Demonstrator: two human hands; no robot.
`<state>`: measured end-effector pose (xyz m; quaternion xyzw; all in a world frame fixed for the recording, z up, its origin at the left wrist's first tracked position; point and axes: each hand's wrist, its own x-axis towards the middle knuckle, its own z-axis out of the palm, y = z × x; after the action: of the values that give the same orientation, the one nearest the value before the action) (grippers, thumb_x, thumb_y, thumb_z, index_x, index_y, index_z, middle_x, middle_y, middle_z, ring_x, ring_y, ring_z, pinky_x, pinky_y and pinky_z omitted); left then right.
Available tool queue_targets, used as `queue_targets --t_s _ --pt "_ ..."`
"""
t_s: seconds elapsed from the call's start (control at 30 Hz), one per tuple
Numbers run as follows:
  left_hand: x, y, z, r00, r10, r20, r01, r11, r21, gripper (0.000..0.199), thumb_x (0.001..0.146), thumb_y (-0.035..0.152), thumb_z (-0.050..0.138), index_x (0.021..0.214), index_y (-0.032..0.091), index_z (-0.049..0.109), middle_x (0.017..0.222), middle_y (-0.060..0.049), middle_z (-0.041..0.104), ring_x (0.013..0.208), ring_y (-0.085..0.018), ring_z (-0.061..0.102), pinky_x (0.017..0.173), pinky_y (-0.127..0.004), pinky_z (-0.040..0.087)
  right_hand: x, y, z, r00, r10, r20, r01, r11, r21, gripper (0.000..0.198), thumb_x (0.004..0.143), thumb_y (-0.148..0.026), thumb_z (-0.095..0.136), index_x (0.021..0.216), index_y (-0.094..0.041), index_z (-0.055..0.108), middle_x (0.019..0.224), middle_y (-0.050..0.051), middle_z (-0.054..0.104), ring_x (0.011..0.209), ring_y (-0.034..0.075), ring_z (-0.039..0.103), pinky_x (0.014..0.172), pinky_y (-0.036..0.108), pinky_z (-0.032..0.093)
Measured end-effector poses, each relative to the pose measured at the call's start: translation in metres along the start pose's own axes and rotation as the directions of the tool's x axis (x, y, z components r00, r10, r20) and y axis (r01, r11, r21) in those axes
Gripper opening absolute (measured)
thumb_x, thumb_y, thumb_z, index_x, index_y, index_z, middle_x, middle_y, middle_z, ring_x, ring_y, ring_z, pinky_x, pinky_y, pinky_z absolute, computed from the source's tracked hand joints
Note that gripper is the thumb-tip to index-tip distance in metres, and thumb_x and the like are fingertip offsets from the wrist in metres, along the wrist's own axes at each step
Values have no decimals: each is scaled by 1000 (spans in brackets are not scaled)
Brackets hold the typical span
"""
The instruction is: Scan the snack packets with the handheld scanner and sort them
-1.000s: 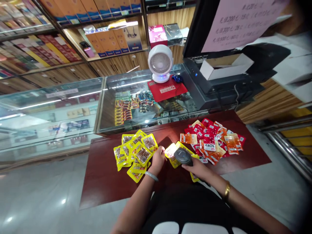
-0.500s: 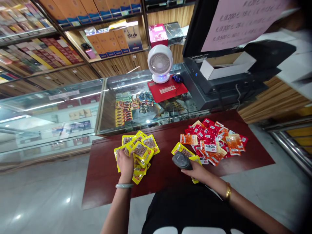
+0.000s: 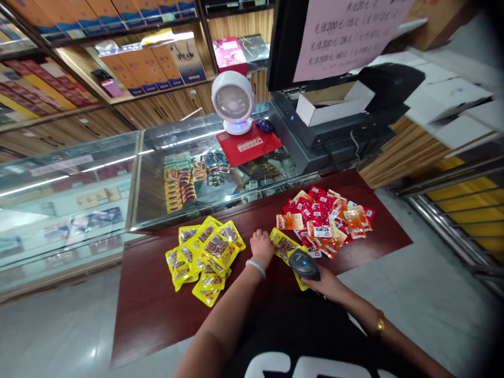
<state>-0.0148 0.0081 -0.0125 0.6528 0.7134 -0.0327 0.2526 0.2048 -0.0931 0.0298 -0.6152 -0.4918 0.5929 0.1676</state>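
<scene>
My right hand [image 3: 329,283] is closed around a dark barcode scanner [image 3: 304,263], whose small blue light is lit. The scanner's head hangs over yellow snack packets [image 3: 284,245] in front of me. My left hand [image 3: 262,247] has its fingers curled at the left edge of the uppermost of these packets and appears to pinch it. To the left lies a loose pile of yellow snack packets [image 3: 216,247], apart from both hands. Beyond the scanner, red and orange snack packets [image 3: 321,215] form a heap that touches the nearer yellow ones.
Everything lies on a dark red tabletop [image 3: 145,310]. Behind it stands a glass display counter [image 3: 157,210] bearing a white fan [image 3: 234,102], a red mat [image 3: 252,149] and a mouse [image 3: 264,125]. A monitor [image 3: 287,47] and an open white box [image 3: 334,105] are at the right.
My left hand has left the left yellow pile and moved right to the packets by the scanner. The scanner stays in my right hand, its blue light now showing. The view has shifted right.
</scene>
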Motion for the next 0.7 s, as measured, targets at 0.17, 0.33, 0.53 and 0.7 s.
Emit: queue_targets --t_s 0.17,0.33,0.53,0.7 --pt "5 -36 -6 985 -145 94 164 953 -253 31 84 36 65 106 18 52 93 -9 68 83 -22 65 69 -28 40 1 6 0 1000 -6 28 6 1000 10 55 69 -49 72 110 -14 67 107 13 76 103 35 69 94 48 51" --pt "-6 -69 -11 981 -193 25 183 874 -451 25 80 35 69 91 20 52 82 -3 65 73 -17 62 64 -24 38 11 -7 5 997 -18 79 21 999 -31 54 70 -46 72 113 -14 66 109 13 75 105 35 68 95 48 51" --pt "-24 -86 -7 953 -297 -61 179 715 -676 23 76 30 69 87 18 53 78 -2 63 71 -16 60 66 -25 40 25 -33 13 978 -115 174 136 984 -112 47 71 -40 73 111 -16 69 113 12 74 106 34 68 98 47 49" --pt "-39 -107 -16 908 -401 -124 155 594 -789 23 71 30 71 80 18 54 74 -1 61 68 -15 57 66 -26 42 41 -50 32 954 -139 266 197 959 -205 49 71 -41 74 113 -16 69 111 13 75 104 35 68 93 49 51"
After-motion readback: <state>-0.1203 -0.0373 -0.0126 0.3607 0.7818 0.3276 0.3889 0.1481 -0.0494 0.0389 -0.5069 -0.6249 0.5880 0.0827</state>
